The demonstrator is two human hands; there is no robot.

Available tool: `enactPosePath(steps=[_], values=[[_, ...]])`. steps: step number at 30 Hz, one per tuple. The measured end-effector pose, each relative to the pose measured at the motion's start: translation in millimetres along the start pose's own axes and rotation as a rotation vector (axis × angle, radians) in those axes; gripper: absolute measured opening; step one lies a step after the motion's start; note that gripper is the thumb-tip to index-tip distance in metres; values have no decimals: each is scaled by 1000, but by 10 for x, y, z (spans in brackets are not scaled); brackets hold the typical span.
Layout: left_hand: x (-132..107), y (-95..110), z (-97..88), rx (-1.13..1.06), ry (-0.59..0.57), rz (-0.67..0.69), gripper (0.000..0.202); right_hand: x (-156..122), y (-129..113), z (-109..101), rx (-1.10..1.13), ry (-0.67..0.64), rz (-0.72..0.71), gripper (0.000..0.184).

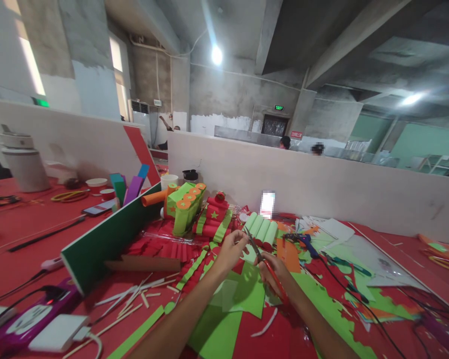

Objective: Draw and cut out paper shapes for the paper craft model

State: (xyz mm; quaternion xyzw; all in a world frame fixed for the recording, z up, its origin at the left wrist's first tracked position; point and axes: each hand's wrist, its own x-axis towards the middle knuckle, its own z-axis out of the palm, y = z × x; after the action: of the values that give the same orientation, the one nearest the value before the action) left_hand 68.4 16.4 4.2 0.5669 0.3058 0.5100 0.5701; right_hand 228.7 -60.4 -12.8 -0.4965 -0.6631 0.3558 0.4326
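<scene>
Over the middle of the red table, my right hand [275, 268] grips a pair of scissors [270, 271] with red handles. Their dark blades point up and away to the left, and I cannot tell how far apart they are. My left hand [234, 245] is closed in a pinch beside the blade tips; what it holds is too small to make out. Below both hands lie light green foam sheets [247, 294] and a red sheet [262, 334]. Just beyond are pale green rolls [262, 229] set side by side.
Red and green paper models [185, 204] stand behind a dark green board [112, 237]. A glue gun [303, 243] with a cable lies right, among scraps. Thin sticks [134, 299] and a purple power strip [33, 314] are at left. A white partition [303, 184] closes the back.
</scene>
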Motion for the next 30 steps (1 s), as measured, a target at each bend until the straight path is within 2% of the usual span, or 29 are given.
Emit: enactPosePath(steps=[11, 20, 27, 30], values=[[-11, 13, 3, 30, -38, 20, 23, 1, 67, 12, 106, -28, 92, 48], [-25, 42, -5, 38, -52, 16, 22, -23, -18, -39, 89, -89, 72, 53], [-27, 77, -25, 71, -76, 32, 24, 39, 20, -81, 56, -116, 77, 67], [-18, 82, -45, 95, -100, 55, 23, 50, 35, -94, 26, -121, 59, 65]])
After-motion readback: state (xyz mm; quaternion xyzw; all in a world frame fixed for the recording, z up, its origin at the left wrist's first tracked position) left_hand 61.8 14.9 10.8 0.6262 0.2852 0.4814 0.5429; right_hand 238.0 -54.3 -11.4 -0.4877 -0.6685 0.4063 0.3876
